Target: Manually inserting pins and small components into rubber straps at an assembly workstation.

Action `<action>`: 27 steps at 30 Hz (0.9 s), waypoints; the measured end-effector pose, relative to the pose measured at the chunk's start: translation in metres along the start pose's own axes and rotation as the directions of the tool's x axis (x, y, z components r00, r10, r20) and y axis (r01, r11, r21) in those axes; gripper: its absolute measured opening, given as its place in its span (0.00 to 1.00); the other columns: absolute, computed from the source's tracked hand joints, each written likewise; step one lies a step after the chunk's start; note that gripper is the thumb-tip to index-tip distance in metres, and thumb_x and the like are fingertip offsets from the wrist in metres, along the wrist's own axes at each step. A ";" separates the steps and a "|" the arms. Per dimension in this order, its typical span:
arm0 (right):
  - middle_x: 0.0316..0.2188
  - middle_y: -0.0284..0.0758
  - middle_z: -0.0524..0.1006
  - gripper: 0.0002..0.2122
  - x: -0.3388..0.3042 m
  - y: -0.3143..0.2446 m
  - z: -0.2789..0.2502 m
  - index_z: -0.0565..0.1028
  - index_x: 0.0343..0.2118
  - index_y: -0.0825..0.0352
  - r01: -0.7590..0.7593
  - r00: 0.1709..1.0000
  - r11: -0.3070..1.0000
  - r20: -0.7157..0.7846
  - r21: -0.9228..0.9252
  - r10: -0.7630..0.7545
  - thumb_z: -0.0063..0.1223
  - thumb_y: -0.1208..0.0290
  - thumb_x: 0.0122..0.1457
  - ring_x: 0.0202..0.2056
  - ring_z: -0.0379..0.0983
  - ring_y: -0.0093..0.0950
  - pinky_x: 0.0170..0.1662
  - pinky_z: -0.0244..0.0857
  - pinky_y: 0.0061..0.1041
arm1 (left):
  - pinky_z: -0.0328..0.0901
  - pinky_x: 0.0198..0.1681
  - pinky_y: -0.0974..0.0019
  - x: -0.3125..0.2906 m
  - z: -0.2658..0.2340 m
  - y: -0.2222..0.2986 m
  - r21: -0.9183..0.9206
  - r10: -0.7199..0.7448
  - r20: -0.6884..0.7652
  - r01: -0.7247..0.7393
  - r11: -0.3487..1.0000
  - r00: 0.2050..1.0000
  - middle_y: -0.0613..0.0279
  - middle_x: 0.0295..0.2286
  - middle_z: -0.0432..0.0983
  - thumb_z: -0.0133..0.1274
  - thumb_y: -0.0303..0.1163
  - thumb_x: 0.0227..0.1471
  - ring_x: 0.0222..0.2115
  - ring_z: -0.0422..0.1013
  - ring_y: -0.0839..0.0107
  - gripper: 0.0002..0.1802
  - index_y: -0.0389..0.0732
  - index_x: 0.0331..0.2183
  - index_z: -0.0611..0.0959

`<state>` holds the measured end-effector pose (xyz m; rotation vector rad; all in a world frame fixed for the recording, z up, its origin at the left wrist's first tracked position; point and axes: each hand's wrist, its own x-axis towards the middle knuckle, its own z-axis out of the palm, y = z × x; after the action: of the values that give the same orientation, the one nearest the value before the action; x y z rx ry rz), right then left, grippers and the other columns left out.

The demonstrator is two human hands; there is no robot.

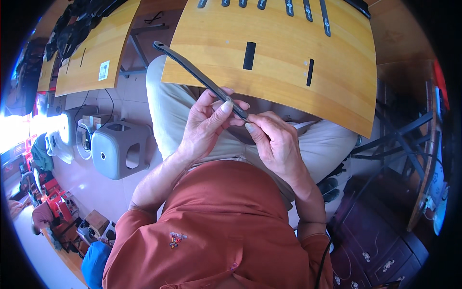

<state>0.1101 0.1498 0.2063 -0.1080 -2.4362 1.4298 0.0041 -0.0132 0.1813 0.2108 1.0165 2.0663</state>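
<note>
A long dark grey strap [192, 70] slants from upper left down to the centre, above my lap. My left hand [204, 127] pinches its lower part between thumb and fingers. My right hand [274, 142] grips the strap's lower end with thumb and forefinger, right beside the left hand. The strap's far end hangs free over the near edge of the wooden table [288, 43]. Two short black strips [249, 55] lie flat on that table.
Several more dark straps [308, 9] lie along the table's far edge. A grey plastic stool [118, 149] stands on the floor to my left. A second wooden table [96, 50] is at the left. Dark wooden furniture [380, 236] stands at lower right.
</note>
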 end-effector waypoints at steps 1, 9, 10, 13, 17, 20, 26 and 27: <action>0.30 0.43 0.79 0.07 -0.001 -0.001 0.000 0.78 0.38 0.74 0.000 1.000 1.000 -0.001 0.001 0.000 0.57 0.76 0.61 0.28 0.77 0.37 0.31 0.70 0.30 | 0.75 0.45 0.68 0.000 0.000 0.000 0.001 0.000 0.000 0.000 1.000 1.000 0.48 0.44 0.78 0.48 0.30 0.65 0.42 0.78 0.68 0.18 0.40 0.54 0.69; 0.30 0.43 0.78 0.06 -0.005 -0.002 0.004 0.78 0.39 0.74 -0.050 0.999 0.999 0.014 0.016 0.050 0.55 0.77 0.62 0.29 0.77 0.37 0.33 0.69 0.28 | 0.74 0.44 0.69 -0.003 -0.002 -0.004 0.079 0.028 -0.018 -0.027 0.997 0.999 0.51 0.42 0.78 0.49 0.29 0.65 0.39 0.77 0.72 0.18 0.37 0.54 0.69; 0.30 0.43 0.78 0.06 -0.005 -0.001 0.004 0.78 0.39 0.74 -0.051 0.999 0.999 0.014 0.016 0.051 0.55 0.77 0.62 0.29 0.77 0.37 0.33 0.69 0.28 | 0.74 0.44 0.69 -0.004 -0.002 -0.004 0.078 0.028 -0.018 -0.026 0.997 0.999 0.51 0.42 0.78 0.49 0.29 0.65 0.39 0.77 0.72 0.18 0.37 0.54 0.69; 0.30 0.43 0.78 0.06 -0.008 0.003 0.007 0.78 0.39 0.74 -0.048 0.999 0.999 0.008 0.025 0.048 0.55 0.78 0.61 0.29 0.77 0.37 0.32 0.69 0.29 | 0.74 0.44 0.70 -0.005 -0.001 -0.006 0.147 0.031 -0.041 -0.025 0.989 0.999 0.52 0.40 0.78 0.49 0.29 0.65 0.37 0.77 0.74 0.18 0.36 0.53 0.69; 0.30 0.44 0.78 0.06 -0.010 0.009 0.011 0.78 0.39 0.74 -0.053 0.999 0.999 0.000 0.012 0.053 0.56 0.80 0.60 0.29 0.77 0.39 0.32 0.69 0.31 | 0.73 0.43 0.71 -0.009 -0.002 -0.013 0.157 0.032 -0.064 -0.022 0.987 0.997 0.54 0.39 0.79 0.50 0.29 0.64 0.36 0.77 0.76 0.17 0.35 0.52 0.69; 0.29 0.44 0.78 0.06 -0.009 0.011 0.011 0.78 0.38 0.74 -0.049 0.999 0.999 0.009 0.017 0.048 0.56 0.81 0.58 0.29 0.78 0.42 0.31 0.70 0.34 | 0.73 0.43 0.72 -0.012 -0.003 -0.017 0.164 0.044 -0.080 -0.030 0.986 0.996 0.54 0.38 0.79 0.50 0.28 0.64 0.35 0.76 0.77 0.16 0.34 0.51 0.69; 0.29 0.44 0.79 0.05 -0.011 0.009 0.012 0.78 0.38 0.73 -0.099 0.992 0.993 0.089 0.057 0.094 0.57 0.80 0.59 0.29 0.78 0.41 0.32 0.70 0.33 | 0.72 0.42 0.73 -0.012 0.000 -0.019 0.234 0.083 -0.100 -0.057 0.970 0.992 0.56 0.37 0.79 0.50 0.28 0.64 0.35 0.75 0.78 0.16 0.35 0.51 0.68; 0.29 0.45 0.78 0.05 -0.012 0.009 0.013 0.78 0.37 0.72 -0.093 0.993 0.994 0.077 0.055 0.088 0.57 0.79 0.58 0.29 0.78 0.43 0.31 0.69 0.36 | 0.71 0.42 0.74 -0.012 0.001 -0.019 0.265 0.091 -0.097 -0.062 0.962 0.991 0.56 0.37 0.78 0.50 0.28 0.64 0.36 0.74 0.79 0.16 0.35 0.51 0.68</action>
<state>0.1164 0.1409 0.1896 -0.1565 -2.4751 1.5694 0.0239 -0.0147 0.1699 0.2781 1.3686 2.0257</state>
